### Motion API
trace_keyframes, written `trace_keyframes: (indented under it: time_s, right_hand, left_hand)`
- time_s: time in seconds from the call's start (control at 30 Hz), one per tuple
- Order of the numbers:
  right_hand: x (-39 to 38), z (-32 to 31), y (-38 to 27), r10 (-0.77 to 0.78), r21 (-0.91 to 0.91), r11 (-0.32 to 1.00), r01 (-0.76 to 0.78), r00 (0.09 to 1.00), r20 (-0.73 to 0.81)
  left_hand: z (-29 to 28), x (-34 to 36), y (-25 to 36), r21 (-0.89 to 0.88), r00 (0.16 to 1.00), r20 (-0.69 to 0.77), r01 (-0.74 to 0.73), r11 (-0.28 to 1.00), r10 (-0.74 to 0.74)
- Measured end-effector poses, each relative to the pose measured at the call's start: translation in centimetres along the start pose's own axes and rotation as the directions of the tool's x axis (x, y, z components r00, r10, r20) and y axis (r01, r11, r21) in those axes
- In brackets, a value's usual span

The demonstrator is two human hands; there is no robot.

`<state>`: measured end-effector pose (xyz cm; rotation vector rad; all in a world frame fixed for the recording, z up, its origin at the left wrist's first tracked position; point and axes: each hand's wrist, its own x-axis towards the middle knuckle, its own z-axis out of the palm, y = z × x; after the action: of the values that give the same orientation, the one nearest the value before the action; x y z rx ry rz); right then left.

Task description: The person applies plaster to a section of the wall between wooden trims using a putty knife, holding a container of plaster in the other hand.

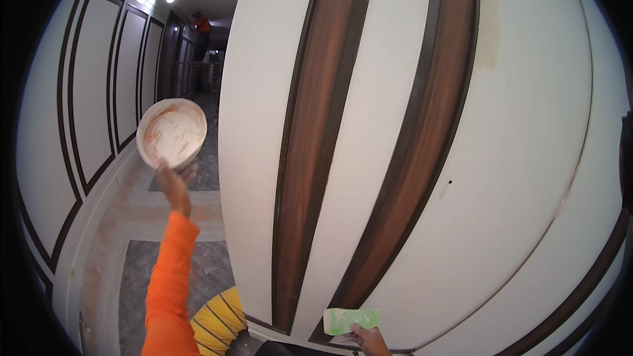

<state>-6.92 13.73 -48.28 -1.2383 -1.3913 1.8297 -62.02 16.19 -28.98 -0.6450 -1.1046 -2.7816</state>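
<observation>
My left hand (pixel 175 188), in an orange sleeve, is stretched out to the left and grips the lower edge of a round white bowl (pixel 201 133). The bowl is tilted toward me. Whitish paste or powder coats its inside, with reddish-brown smears. Low in front, my right hand (pixel 366 339) is closed on a flat green putty spreader (pixel 353 321) smeared with white. The spreader is close to the white wall panel (pixel 389 72), by the foot of a brown wood strip (pixel 389 240); whether it touches cannot be made out.
A second brown strip (pixel 313 158) runs up the panel; a small dark hole (pixel 450 182) and a beige patch (pixel 488 20) mark its surface. Left lies a corridor with dark-framed wall panels (pixel 92 86). A person in orange (pixel 202 24) is far off, raised up. Something yellow and dark-striped (pixel 219 320) lies below.
</observation>
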Motion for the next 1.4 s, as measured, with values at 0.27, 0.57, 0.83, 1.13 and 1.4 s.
trace_keyframes:
  time_s: [0.27, 0.57, 0.83, 1.13, 1.4]
  right_hand:
    - [1.0, -0.2, 0.2, -0.244, 0.293, 0.912, 0.286, 0.954, -0.173]
    - [-0.8, 5.1, -5.5, -0.511, -0.247, 0.823, 0.512, 0.856, 0.07]
    - [4.0, 8.9, -10.1, -0.287, -0.483, 0.739, 0.47, 0.868, 0.405]
    - [5.6, 10.6, -7.7, -0.228, -0.402, 0.808, 0.431, 0.858, 0.461]
    - [6.1, 12.2, -10.1, -0.166, -0.33, 0.85, 0.41, 0.804, 0.571]
  left_hand:
    - [-15.2, -20.7, 2.1, 0.421, 0.727, 0.211, 0.536, 0.732, -0.653]
    - [-16.2, -30.5, 1.9, 0.529, 0.468, 0.386, 0.593, 0.607, -0.795]
    - [-13.3, -28.7, 2.9, 0.52, 0.451, 0.409, 0.599, 0.609, -0.793]
    - [-13.7, -28.2, 3.1, 0.506, 0.445, 0.403, 0.62, 0.6, -0.8]
    - [-13.5, -27.6, 3.4, 0.562, 0.471, 0.435, 0.524, 0.64, -0.767]
